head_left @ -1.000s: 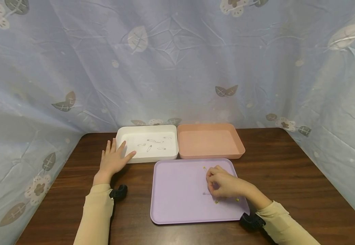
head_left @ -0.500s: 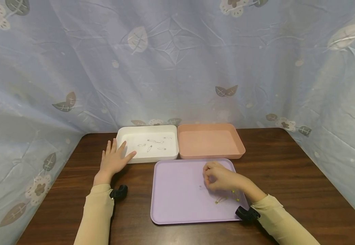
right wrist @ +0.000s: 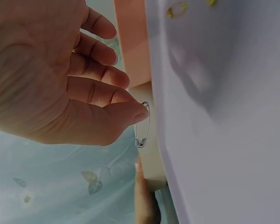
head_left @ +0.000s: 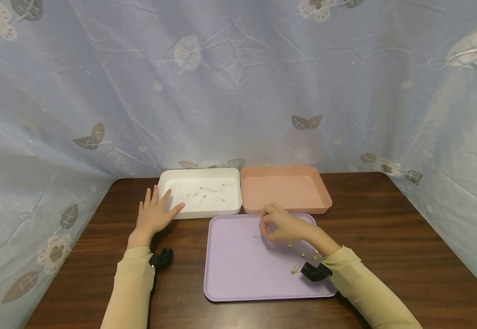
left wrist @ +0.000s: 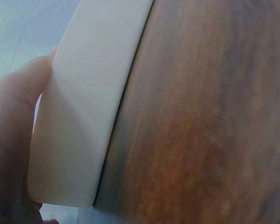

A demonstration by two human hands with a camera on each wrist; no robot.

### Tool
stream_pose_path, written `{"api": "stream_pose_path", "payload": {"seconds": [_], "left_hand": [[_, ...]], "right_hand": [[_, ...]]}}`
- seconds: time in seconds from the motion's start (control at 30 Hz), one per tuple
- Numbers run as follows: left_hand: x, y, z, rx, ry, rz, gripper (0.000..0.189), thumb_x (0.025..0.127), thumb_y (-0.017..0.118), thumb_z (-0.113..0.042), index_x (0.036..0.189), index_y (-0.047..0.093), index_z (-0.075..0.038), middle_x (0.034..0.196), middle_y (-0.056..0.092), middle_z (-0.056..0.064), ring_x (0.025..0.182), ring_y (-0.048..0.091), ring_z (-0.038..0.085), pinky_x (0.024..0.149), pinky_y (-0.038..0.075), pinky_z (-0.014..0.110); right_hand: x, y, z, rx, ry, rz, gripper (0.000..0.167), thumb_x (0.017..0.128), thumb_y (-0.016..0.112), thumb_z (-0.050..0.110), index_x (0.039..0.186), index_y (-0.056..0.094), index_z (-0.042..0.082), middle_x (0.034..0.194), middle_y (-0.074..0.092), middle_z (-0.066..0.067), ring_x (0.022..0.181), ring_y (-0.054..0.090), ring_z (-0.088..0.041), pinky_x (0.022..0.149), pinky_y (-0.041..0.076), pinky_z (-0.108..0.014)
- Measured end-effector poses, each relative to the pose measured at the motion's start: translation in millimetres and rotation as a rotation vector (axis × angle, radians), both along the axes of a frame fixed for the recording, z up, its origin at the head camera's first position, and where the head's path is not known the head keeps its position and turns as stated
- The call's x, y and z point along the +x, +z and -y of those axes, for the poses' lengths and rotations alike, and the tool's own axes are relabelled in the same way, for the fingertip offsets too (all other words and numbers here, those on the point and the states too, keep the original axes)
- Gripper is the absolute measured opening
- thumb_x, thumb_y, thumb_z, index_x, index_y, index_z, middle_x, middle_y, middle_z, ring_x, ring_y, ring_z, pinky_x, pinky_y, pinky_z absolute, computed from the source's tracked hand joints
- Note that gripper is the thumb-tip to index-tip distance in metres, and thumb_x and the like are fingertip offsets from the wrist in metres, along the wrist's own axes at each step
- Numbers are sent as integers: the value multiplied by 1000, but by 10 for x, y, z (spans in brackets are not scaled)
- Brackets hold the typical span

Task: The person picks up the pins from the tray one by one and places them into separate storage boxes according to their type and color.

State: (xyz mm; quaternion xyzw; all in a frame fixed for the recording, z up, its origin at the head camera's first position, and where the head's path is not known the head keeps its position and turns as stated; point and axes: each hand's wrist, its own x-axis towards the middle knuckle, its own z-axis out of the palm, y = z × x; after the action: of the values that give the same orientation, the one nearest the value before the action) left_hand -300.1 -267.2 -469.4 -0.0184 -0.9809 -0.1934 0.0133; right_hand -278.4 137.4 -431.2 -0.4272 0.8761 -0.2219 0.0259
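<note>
My right hand (head_left: 281,224) is over the far part of the purple tray (head_left: 238,269). Between thumb and forefinger it pinches a silver safety pin (right wrist: 140,143), plain in the right wrist view. Several yellow safety pins (head_left: 295,270) lie on the tray's right side, partly under my forearm. My left hand (head_left: 152,217) rests at the left front corner of the white tray (head_left: 209,213), fingers spread. In the left wrist view, its thumb (left wrist: 25,84) lies along the tray's rim. Several silver safety pins (head_left: 203,199) lie scattered inside the white tray.
A pink tray (head_left: 285,189) stands against the white tray's right side, behind the purple one. All three sit on a dark wooden table (head_left: 386,237). A patterned curtain (head_left: 238,91) hangs behind the table and along both sides.
My right hand has moved left and away from me, from the right part of the purple tray toward its far edge. More yellow safety pins show behind it. The left hand has stayed still.
</note>
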Motion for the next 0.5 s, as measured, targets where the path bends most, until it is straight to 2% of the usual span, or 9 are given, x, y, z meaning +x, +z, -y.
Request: {"api": "stream_pose_path", "payload": {"seconds": [0.23,0.5], "left_hand": [[1,13,-7,3,0,8,90,91,38,-73,156,23,-12,162,-8,25,148,-7,48,112,2,73],[-5,-1,2,4,0,0,90,91,38,-73,155,23,-12,162,-4,26,148,-7,48,112,2,74]], "right_hand": [[-167,121,157,2,26,-86,16,73,70,8,67,60,19,94,54,1,92,42,-16,83,34,-30],[-343,249,307,-6,49,-99,11,76,69,9,69,63,16,94,54,-2,94,46,-18,87,36,-33]]}}
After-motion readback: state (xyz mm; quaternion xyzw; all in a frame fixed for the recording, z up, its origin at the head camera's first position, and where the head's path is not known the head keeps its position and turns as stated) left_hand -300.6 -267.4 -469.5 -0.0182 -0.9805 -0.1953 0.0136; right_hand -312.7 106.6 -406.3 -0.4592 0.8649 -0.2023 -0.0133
